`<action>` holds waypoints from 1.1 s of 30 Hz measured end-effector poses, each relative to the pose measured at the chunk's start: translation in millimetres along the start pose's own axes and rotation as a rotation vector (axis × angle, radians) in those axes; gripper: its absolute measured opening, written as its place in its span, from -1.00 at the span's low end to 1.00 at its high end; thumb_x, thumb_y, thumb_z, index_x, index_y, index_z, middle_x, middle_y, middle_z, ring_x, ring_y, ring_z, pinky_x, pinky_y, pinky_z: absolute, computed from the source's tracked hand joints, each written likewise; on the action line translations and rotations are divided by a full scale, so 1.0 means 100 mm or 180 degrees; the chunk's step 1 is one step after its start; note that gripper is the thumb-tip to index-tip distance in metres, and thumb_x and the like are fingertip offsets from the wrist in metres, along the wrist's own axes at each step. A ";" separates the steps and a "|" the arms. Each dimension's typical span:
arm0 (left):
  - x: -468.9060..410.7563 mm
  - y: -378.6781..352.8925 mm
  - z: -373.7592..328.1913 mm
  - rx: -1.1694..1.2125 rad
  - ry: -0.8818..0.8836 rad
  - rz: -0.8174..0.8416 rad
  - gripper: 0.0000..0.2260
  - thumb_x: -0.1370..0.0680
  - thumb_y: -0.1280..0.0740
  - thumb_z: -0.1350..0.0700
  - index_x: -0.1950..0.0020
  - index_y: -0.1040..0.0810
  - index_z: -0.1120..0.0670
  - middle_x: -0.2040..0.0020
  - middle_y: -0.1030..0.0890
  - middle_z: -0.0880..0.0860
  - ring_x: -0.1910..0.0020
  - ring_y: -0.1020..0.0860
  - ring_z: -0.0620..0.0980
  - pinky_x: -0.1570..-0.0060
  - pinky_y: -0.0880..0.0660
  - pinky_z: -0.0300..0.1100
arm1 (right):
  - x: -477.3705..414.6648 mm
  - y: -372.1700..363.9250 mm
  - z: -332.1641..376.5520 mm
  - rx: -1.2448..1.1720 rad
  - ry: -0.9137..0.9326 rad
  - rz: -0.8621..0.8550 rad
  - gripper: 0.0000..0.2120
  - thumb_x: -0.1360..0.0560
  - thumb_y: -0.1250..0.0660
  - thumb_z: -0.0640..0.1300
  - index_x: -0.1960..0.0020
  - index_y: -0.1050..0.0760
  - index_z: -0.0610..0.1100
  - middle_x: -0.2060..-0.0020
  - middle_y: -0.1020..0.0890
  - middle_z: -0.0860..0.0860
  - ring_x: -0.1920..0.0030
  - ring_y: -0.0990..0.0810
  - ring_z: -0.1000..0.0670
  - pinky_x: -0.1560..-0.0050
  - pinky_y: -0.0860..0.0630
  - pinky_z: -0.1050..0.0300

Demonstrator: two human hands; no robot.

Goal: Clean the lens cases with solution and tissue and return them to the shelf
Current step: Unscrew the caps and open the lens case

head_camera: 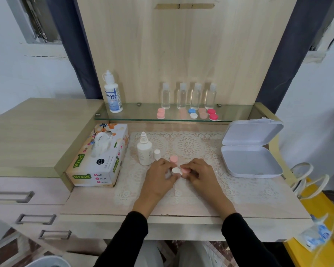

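On the surface (pixel 181 207), the light, rigid, slick case (pixel 175 171) is pinched, seemingly at each end, by left hand (pixel 159 177) and right hand (pixel 200 173).

Fingers of the left hand (pixel 160 176) and the right hand (pixel 199 173) cover most of the lens case (pixel 175 171) between them. Only a white cap and a pink cap show, and the body beneath is hidden. The left fingers also hide the lower edge of the pink case (pixel 174 158) behind. Print on the small white bottle (pixel 144 151) is too faint to read. On the glass shelf (pixel 143 117), a pale case (pixel 182 113) blurs into reflections. A white round object (pixel 50 262) is cut off by the bottom edge.
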State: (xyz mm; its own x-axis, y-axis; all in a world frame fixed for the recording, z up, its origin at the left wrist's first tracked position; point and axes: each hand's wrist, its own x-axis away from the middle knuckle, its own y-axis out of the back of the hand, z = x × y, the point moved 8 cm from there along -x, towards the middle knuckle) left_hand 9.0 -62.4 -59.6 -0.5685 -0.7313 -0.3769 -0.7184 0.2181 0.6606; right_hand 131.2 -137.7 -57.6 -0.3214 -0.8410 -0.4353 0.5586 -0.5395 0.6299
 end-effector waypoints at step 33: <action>0.02 0.00 0.01 0.0220 0.0037 -0.0134 -0.71 -0.39 -0.51 0.05 -0.07 -0.66 0.11 0.09 -0.55 -0.06 0.17 -0.47 -0.13 0.12 -0.37 -0.41 | 0.01 -0.02 0.02 -0.0067 0.0198 0.0003 -0.70 -0.37 -0.33 -0.46 -0.01 -0.62 -0.18 0.15 -0.60 0.02 0.11 -0.54 0.06 0.10 -0.46 0.24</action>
State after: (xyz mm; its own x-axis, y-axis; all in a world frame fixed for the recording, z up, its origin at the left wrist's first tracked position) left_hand 7.5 -63.2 -61.0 -0.5328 -0.7480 -0.3957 -0.7678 0.2308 0.5977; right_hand 128.4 -137.8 -58.5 -0.2731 -0.8369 -0.4743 0.5751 -0.5373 0.6169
